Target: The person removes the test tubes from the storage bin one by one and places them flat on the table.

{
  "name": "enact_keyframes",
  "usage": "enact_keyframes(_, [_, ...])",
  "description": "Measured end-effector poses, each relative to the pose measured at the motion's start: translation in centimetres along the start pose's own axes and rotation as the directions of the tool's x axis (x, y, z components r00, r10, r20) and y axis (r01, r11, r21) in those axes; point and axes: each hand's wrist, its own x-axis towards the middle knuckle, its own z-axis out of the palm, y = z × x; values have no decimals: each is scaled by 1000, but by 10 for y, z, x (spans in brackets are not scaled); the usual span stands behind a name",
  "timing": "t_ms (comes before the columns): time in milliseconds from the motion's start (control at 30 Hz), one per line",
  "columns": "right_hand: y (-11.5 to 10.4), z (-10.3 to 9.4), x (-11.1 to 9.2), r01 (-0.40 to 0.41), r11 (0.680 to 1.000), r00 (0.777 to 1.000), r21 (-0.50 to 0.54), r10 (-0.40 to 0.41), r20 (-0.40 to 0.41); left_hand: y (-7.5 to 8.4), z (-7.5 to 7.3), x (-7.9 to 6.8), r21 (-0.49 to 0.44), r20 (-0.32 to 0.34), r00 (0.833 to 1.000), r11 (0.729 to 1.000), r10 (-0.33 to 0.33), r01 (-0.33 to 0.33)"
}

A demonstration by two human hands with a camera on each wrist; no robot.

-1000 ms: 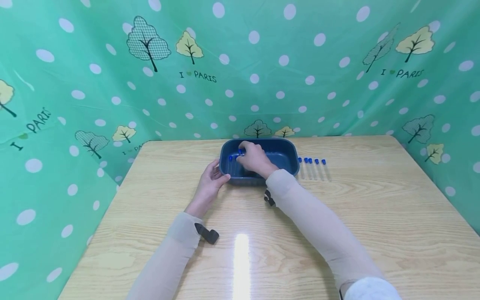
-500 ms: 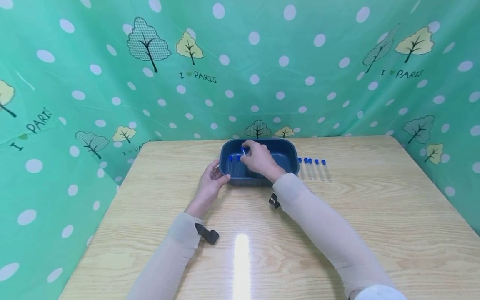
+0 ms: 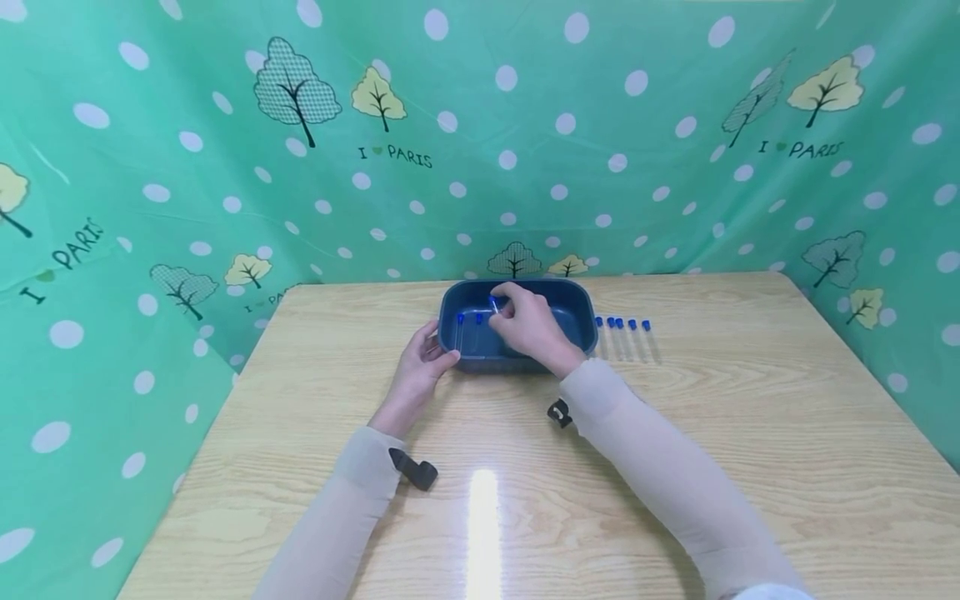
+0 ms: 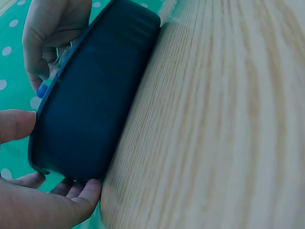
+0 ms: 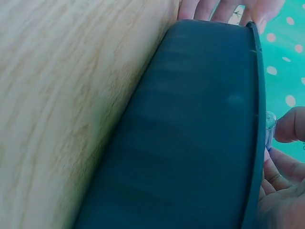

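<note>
A dark blue rectangular bin sits near the table's back edge. My left hand holds its left end, thumb at the rim and fingers along the outer wall, as the left wrist view also shows. Over the bin's middle, my right hand pinches a small clear tube with a blue cap. The tube's clear end shows past the rim in the right wrist view. Two similar blue-capped tubes lie side by side in the bin's left part. The bin wall hides much of the right hand's fingers in that wrist view.
Several more blue-capped tubes lie in a row on the wooden table, just right of the bin. A green curtain with white dots and printed trees hangs behind and beside the table.
My right hand has drawn slightly right across the bin with the tube, uncovering the second tube lying inside. The left hand has stayed at the bin's left end.
</note>
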Motion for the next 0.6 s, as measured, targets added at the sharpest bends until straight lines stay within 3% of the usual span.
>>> enact_keyframes(600, [10,-18,-21,31,999,997,22,-29,-70,-1,2,0,-22,-15,1000,1000,11,-11])
